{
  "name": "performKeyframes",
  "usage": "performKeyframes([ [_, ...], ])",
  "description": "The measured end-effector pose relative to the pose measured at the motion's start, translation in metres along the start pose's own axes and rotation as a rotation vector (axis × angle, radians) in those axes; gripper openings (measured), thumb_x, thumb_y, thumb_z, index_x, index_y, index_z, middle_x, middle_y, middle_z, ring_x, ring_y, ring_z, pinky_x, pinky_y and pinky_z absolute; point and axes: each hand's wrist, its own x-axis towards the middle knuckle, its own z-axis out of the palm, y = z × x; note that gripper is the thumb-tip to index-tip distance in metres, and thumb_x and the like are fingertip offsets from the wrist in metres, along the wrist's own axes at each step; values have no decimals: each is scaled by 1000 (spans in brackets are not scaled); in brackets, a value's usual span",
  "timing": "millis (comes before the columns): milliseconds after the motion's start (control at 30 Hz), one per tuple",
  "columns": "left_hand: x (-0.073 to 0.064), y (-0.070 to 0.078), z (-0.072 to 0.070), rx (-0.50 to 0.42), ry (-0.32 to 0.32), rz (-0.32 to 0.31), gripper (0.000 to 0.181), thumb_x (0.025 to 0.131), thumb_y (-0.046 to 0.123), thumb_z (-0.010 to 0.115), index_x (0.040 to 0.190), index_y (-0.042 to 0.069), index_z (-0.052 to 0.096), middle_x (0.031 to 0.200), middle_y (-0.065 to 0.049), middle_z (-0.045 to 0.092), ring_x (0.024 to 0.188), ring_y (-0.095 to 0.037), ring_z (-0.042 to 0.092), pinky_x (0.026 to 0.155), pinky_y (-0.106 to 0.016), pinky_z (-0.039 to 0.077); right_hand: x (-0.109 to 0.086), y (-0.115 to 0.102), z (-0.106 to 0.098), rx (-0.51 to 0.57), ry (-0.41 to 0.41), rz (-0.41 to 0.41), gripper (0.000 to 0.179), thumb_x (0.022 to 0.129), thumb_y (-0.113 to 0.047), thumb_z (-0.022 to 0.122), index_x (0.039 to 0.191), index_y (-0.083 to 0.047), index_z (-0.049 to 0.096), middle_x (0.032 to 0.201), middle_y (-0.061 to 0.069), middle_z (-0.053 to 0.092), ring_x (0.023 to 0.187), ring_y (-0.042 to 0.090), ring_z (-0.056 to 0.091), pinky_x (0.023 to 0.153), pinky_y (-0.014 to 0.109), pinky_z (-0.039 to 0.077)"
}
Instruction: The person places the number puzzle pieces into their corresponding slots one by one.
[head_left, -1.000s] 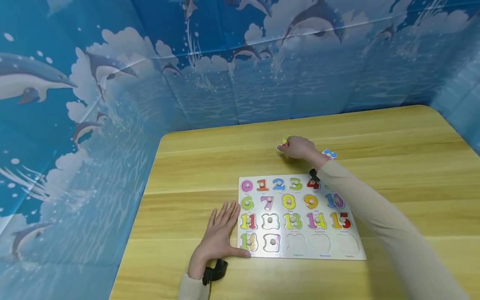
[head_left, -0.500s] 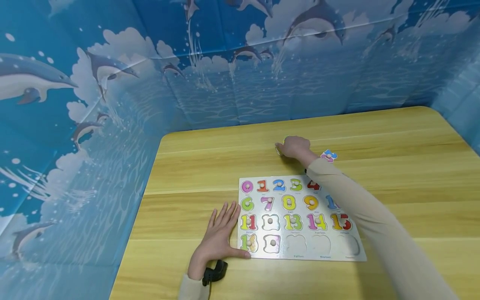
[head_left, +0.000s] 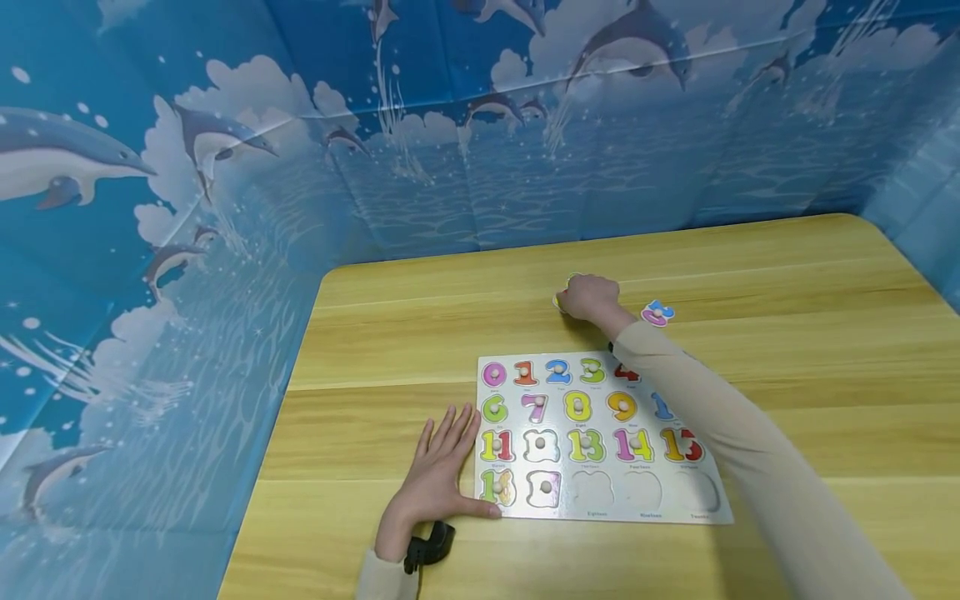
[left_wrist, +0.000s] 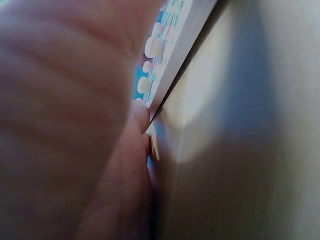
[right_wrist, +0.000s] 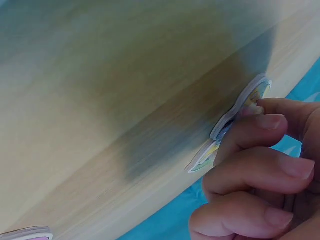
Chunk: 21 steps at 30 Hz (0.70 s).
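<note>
My left hand (head_left: 435, 479) lies flat with fingers spread at the left edge of a white number puzzle board (head_left: 611, 425), its thumb over the near left corner. In the left wrist view, the palm hides much of the board's side. Beyond the board, my right hand (head_left: 590, 298) pinches the knob of a number puzzle piece (right_wrist: 257, 91) between thumb and forefinger, the other fingers curled. Its number is mostly hidden. Close beside that piece lies another puzzle piece (right_wrist: 202, 157), partly covered by the fingers.
A blue and pink number piece (head_left: 657, 313) lies right of my right hand. Coloured numbers with knobs fill most of the board; three recesses at its near right show no piece. Behind the wooden table (head_left: 360, 325) hangs a dolphin-printed blue cloth (head_left: 420, 192).
My right hand and forearm have shifted slightly left, uncovering the blue and pink piece on the right. My left hand and the board have stayed put.
</note>
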Motion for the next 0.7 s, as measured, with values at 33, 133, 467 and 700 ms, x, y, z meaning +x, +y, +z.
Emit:
performKeyframes([
  [33, 0, 0, 0, -2, -2, -1, 128, 61, 72, 72, 153, 12, 7, 158, -4, 0, 143, -24, -6, 111, -47, -8, 0, 0, 0, 2, -1, -2, 43, 98, -33, 41, 111, 3, 62, 106, 24, 61, 84, 31, 56, 76, 48, 46],
  [133, 0, 0, 0, -6, -5, -4, 128, 61, 72, 72, 153, 12, 7, 159, -4, -1, 143, -24, -7, 111, -47, -8, -2, 2, 2, 13, 4, -10, 40, 97, -32, 43, 106, 3, 61, 103, 23, 60, 80, 30, 54, 74, 48, 45],
  [467, 0, -1, 1, -12, -12, -13, 128, 61, 73, 71, 153, 13, 5, 159, -3, -2, 143, -22, -8, 111, -45, -9, -9, 8, 3, 46, 47, -119, 24, 93, -25, 51, 101, -2, 53, 86, 14, 57, 76, 30, 52, 63, 43, 41],
  [700, 0, -2, 1, -5, -3, -7, 128, 61, 73, 71, 153, 13, 6, 159, -3, -2, 143, -23, -7, 111, -45, -9, -25, 15, -3, 86, 61, -288, 21, 93, -27, 55, 86, -9, 48, 70, 5, 49, 60, 22, 45, 53, 34, 33],
])
